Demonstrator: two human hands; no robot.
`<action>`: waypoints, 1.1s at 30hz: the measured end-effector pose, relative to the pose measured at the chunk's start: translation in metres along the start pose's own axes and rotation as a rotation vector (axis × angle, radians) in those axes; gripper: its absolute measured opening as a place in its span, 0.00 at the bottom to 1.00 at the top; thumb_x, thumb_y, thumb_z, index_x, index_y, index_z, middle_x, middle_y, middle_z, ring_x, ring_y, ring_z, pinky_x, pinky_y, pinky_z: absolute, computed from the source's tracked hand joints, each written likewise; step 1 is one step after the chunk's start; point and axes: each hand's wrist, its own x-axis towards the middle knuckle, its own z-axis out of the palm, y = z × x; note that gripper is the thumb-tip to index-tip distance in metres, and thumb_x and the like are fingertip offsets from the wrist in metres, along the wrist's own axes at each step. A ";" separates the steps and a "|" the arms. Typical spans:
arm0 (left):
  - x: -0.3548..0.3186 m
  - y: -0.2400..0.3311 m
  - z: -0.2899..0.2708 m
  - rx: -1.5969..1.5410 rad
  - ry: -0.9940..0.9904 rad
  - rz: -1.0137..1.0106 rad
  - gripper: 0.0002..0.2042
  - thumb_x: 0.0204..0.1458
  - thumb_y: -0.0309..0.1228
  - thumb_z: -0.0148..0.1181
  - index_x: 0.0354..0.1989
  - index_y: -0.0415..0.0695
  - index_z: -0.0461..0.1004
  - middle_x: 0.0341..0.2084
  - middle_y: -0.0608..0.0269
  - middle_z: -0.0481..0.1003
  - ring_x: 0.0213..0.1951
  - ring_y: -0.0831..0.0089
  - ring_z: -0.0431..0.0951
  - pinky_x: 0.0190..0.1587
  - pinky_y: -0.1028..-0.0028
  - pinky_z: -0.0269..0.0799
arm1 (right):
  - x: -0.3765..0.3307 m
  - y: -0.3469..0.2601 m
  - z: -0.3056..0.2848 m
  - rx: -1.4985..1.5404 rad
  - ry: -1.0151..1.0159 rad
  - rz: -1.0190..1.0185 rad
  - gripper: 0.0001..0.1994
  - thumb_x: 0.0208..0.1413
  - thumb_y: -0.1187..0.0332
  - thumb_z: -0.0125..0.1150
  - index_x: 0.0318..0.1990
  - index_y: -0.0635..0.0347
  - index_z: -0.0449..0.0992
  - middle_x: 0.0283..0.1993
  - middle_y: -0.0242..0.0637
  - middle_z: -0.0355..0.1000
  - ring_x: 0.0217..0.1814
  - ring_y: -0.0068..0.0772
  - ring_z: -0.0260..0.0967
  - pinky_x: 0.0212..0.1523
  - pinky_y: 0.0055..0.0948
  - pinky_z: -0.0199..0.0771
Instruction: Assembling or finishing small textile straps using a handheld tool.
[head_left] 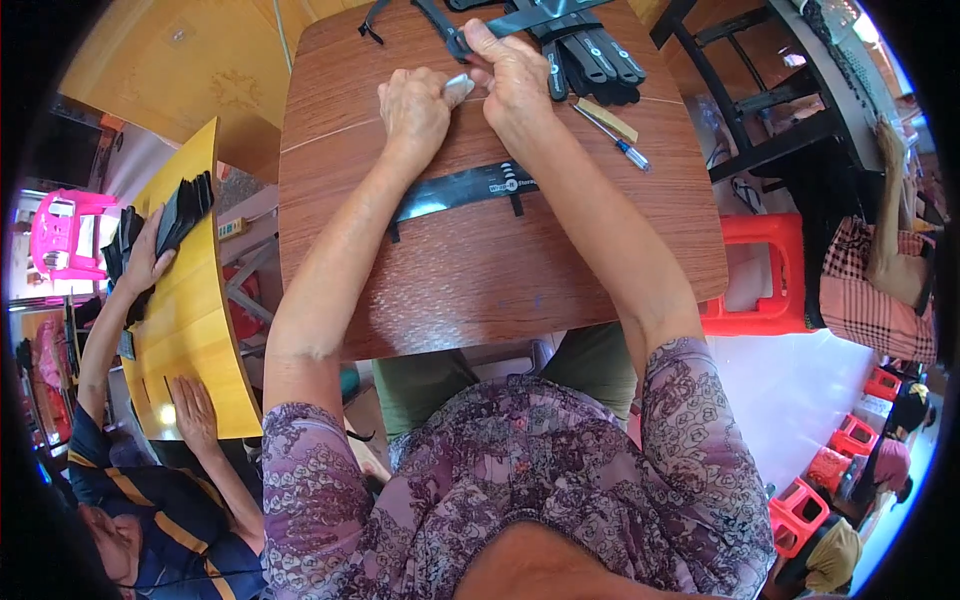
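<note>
Dark strap (437, 22) at the desk's (330, 110) far end, right grip (517, 88) closed on it, probably to steady it. Left grip (415, 110) curled closed just beside, whitish piece (458, 90) at its thumb; can't tell if held. Black strip (450, 195) flat between forearms, likely kept handy. Screwdriver (632, 154) handle faces the person, probably for easy pickup; strap stack (600, 60) beyond.

Pale piece (459, 89): slightly shiny at your left fingers (402, 80); material too small to tell.
Tabletop (450, 290): wood-grain, glossy beneath your fingers.
Lone strip (450, 194): nearer you than your fingers, smooth, glossy, plastic-looking.
Strap bundle (588, 62): right of your fingers, mostly matt.
Screwdriver (632, 155): right of your fingers, metal shaft, shiny plastic handle.
Stool (787, 265): far right of your fingers, smooth plastic.
</note>
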 end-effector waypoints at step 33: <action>-0.116 0.119 -0.151 -2.001 -0.309 -0.272 0.26 0.48 0.29 0.59 0.54 0.29 0.59 0.48 0.38 0.67 0.49 0.52 0.71 0.53 0.62 0.65 | -0.231 -0.118 -0.091 -0.311 -0.611 0.519 0.10 0.52 0.64 0.58 0.31 0.64 0.75 0.18 0.28 0.66 0.15 0.13 0.56 0.14 0.13 0.51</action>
